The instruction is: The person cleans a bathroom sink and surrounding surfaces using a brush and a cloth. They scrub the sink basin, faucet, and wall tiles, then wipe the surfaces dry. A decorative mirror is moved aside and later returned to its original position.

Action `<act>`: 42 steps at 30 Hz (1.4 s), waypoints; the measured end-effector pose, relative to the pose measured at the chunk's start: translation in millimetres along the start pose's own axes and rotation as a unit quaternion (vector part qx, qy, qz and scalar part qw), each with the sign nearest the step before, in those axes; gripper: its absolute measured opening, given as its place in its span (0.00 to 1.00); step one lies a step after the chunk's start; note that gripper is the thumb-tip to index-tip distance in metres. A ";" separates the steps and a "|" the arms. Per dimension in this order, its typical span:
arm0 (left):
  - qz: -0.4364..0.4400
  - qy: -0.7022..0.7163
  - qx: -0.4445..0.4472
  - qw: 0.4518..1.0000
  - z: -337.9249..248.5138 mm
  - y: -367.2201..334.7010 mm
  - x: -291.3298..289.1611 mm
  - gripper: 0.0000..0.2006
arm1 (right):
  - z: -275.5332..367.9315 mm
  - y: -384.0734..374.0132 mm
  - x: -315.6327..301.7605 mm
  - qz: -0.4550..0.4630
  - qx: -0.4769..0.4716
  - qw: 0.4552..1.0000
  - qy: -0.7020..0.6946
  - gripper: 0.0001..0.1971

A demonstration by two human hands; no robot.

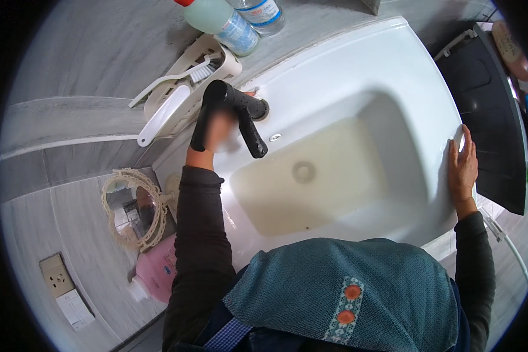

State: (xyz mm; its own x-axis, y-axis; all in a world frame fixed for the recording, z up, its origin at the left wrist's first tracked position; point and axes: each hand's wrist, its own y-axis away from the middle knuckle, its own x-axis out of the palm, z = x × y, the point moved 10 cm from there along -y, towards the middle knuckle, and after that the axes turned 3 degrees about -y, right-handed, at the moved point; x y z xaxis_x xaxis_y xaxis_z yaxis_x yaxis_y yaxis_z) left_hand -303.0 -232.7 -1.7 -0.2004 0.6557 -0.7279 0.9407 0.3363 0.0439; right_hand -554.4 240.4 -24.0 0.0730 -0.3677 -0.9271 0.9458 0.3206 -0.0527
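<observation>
My left hand [220, 130] reaches behind the black faucet [224, 97] at the left end of the white sink [358, 64]. It is blurred and mostly covered by the faucet; only a fingertip shows beyond, near the faucet's base, so its grip is hidden. Cloudy, pale yellowish water [334, 188] stands in the basin above the round drain [304, 172]. On the sink's right rim rests my right hand [463, 167], fingers stretched out and thumb apart, holding nothing.
Beyond the faucet, a beige basket [229, 67] holds brushes [164, 114]. Behind it stand a red-capped bottle [223, 26] and a clear bottle [261, 13]. At left are an ornate mirror [134, 208], a pink bottle [158, 270] and a wall socket [57, 274]. A dark cabinet [481, 105] stands right.
</observation>
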 end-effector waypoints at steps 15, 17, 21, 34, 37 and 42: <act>-0.087 -0.013 -0.177 0.980 -5.3 104.7 54.0 0.18 | 3.4 -0.7 -3.5 -0.034 -0.020 0.999 0.013 0.26; -0.055 -0.037 -0.110 0.992 -13.2 123.8 101.0 0.17 | 4.8 -2.7 0.2 -0.033 -0.026 0.999 0.017 0.26; -0.071 0.166 -0.172 0.968 -42.3 127.1 106.2 0.17 | 9.5 -0.5 -6.1 -0.026 -0.022 0.999 0.031 0.27; -0.239 -0.297 -0.077 0.921 -125.1 -6.0 101.2 0.27 | 10.0 2.5 -5.1 -0.012 -0.009 1.000 0.004 0.27; -0.204 -0.304 -0.157 0.917 -93.6 -13.9 99.8 0.25 | 8.7 1.4 -3.1 -0.021 -0.020 0.999 0.012 0.27; -0.165 -0.280 -0.154 0.933 -106.2 1.9 89.5 0.24 | 2.8 0.1 -0.6 -0.007 -0.013 1.000 0.008 0.27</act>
State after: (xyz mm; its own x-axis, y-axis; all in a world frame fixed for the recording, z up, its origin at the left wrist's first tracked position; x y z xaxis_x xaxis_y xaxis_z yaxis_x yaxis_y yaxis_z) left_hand -348.2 -101.6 6.0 -0.2098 0.0549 -0.9762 0.7124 0.6924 -0.1142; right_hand -553.4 238.2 -22.4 0.0556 -0.3589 -0.9317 0.9383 0.3377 -0.0740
